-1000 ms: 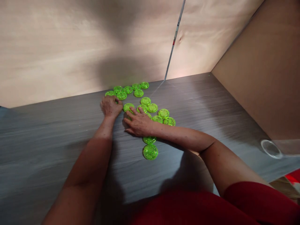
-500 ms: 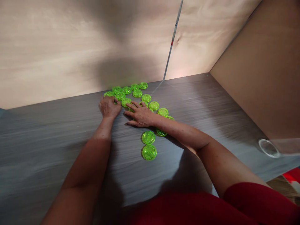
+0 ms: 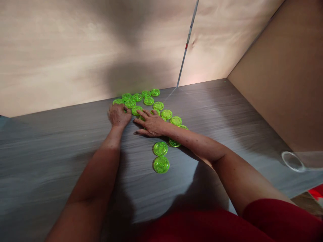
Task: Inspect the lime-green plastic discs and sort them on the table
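Note:
Translucent bright-green plastic coins lie on the grey wood-grain table, forming a bent trail from the back panel toward me. My left hand is closed, its fingers curled down at the left end of the trail. A bit of green shows between its thumb and forefinger, just below a coin at the back. My right hand rests palm down with fingers spread over several coins, partly hiding them. Beside its fingertips lies another coin. Two coins, one above the other, sit nearer to me, below my right forearm.
A pale wooden panel stands along the back of the table, with a narrow vertical seam. Another wooden panel closes the right side. A clear plastic container lies near the right edge.
The view has shifted very slightly, so everything appears a little further right. Both hands and the coins keep the same places relative to one another.

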Available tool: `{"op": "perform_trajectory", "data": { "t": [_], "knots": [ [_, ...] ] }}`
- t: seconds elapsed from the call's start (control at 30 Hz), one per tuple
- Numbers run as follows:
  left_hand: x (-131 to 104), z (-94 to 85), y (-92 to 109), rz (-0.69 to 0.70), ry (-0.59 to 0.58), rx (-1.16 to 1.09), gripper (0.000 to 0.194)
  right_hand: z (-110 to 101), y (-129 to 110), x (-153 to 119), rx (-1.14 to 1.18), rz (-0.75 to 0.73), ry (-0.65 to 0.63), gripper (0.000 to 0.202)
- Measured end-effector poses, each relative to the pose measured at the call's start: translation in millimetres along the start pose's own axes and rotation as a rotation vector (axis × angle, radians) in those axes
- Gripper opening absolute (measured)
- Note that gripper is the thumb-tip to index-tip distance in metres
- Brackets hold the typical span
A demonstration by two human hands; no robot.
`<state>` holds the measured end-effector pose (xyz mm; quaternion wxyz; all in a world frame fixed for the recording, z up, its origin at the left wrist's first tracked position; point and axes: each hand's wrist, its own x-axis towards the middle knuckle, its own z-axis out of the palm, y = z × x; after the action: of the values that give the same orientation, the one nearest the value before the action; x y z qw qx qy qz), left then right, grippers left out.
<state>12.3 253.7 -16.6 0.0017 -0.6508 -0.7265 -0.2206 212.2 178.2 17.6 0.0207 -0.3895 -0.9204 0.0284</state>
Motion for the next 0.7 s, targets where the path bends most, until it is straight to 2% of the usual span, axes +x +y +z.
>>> {"op": "perform_trajectory", "data": {
  "t": [0.23,0.53,0.7],
  "knots": [
    [-0.8,-3.8,1.5,-0.005,-0.035,0.006,0.026,-1.3,-1.0,0.7,0.012,-0.006,-0.028,0.066],
    [-2.4,-4.4,3.8,-0.002,-0.015,-0.018,0.024,-8.8,-3.2,-2.7,-0.002,-0.001,-0.053,0.067],
    [-2.4,-4.2,4.3,-0.018,0.005,-0.037,0.020,-7.1,-2.8,-3.5,-0.001,-0.009,-0.022,0.065]
  ]
}}
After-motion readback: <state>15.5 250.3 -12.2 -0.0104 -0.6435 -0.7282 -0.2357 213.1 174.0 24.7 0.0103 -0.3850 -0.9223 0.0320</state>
